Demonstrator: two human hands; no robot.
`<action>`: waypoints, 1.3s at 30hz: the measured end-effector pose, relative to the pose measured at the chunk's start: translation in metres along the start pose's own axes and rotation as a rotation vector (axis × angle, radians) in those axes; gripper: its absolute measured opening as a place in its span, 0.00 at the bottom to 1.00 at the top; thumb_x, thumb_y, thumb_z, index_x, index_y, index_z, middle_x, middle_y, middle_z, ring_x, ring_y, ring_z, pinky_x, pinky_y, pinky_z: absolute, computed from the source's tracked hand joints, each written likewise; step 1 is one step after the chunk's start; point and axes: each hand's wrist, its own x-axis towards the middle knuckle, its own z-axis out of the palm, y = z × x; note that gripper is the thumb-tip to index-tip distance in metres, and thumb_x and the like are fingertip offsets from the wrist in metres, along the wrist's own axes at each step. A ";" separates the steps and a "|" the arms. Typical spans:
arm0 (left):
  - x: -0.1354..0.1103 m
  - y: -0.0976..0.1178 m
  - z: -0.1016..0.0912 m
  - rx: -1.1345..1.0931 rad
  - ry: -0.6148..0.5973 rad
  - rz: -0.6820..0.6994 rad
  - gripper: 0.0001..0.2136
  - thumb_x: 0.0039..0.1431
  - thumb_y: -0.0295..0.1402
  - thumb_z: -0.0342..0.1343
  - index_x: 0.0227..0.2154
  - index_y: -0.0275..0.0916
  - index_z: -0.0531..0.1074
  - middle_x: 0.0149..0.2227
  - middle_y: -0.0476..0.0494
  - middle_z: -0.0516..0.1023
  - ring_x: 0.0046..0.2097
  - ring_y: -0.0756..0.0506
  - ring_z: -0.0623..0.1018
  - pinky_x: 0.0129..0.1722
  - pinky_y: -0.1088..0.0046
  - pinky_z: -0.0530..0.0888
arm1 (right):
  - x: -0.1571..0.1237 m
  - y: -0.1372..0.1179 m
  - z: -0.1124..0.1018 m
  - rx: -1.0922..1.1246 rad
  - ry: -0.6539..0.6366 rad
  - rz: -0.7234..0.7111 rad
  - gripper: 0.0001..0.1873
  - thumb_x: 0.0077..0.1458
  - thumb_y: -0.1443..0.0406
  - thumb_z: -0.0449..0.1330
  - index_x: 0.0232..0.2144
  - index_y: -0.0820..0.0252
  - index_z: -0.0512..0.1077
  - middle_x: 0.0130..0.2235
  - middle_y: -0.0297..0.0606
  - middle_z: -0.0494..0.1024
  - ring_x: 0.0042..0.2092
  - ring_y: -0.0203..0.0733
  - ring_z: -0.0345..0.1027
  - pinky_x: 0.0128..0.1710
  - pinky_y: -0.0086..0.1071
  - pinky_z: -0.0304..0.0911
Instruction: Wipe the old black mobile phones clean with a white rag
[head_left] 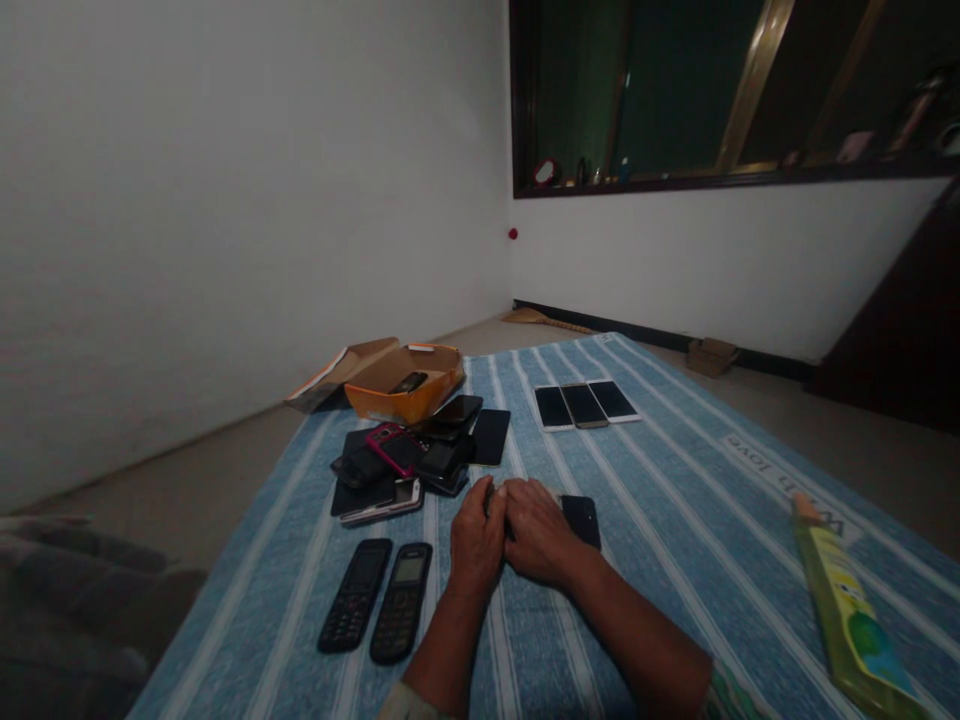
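Observation:
My left hand (475,540) and my right hand (536,535) rest together on the blue striped cloth (675,520), fingers curled and touching each other. Something small and dark sits between their fingertips; I cannot make it out. A dark phone (582,520) lies just right of my right hand, partly hidden by it. Two black keypad phones (377,600) lie side by side to the left of my left hand. A heap of several phones (409,458), one with a pink case (394,448), lies beyond my hands.
Three smartphones (585,404) lie in a row at the far middle of the cloth. An open orange box (405,385) holding a phone stands at the far left edge. A yellow-green packet (851,610) lies at the right. White walls and a dark window surround.

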 end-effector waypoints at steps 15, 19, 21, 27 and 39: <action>0.003 0.000 -0.002 -0.007 0.081 -0.025 0.22 0.61 0.45 0.47 0.47 0.34 0.74 0.50 0.32 0.78 0.53 0.37 0.76 0.56 0.57 0.69 | 0.020 -0.001 -0.001 -0.092 -0.081 -0.145 0.14 0.53 0.67 0.55 0.42 0.66 0.71 0.39 0.47 0.76 0.44 0.49 0.67 0.47 0.39 0.59; 0.002 0.001 -0.002 0.011 0.073 -0.024 0.22 0.60 0.45 0.47 0.46 0.33 0.74 0.49 0.32 0.78 0.52 0.37 0.77 0.55 0.57 0.70 | 0.016 -0.002 -0.005 -0.105 -0.066 -0.128 0.14 0.56 0.66 0.53 0.44 0.66 0.70 0.41 0.46 0.75 0.45 0.47 0.67 0.47 0.37 0.59; 0.002 0.000 -0.002 0.027 0.060 -0.014 0.22 0.60 0.45 0.47 0.47 0.33 0.74 0.49 0.31 0.78 0.53 0.37 0.77 0.55 0.57 0.70 | 0.013 -0.003 -0.006 -0.111 -0.050 -0.095 0.15 0.57 0.66 0.52 0.45 0.66 0.69 0.42 0.47 0.75 0.46 0.46 0.67 0.48 0.37 0.59; 0.000 0.003 -0.001 0.064 0.018 0.014 0.21 0.61 0.44 0.47 0.46 0.35 0.74 0.48 0.33 0.79 0.52 0.37 0.77 0.54 0.58 0.71 | 0.007 -0.003 -0.003 -0.152 -0.040 0.009 0.16 0.60 0.66 0.49 0.47 0.67 0.69 0.42 0.50 0.73 0.46 0.50 0.66 0.47 0.42 0.60; -0.001 0.012 0.003 0.279 -0.136 0.174 0.18 0.63 0.42 0.45 0.47 0.39 0.73 0.47 0.37 0.79 0.51 0.39 0.76 0.53 0.60 0.71 | -0.021 0.013 -0.023 -0.135 -0.120 -0.023 0.30 0.61 0.56 0.54 0.61 0.66 0.59 0.62 0.55 0.61 0.63 0.54 0.52 0.61 0.54 0.44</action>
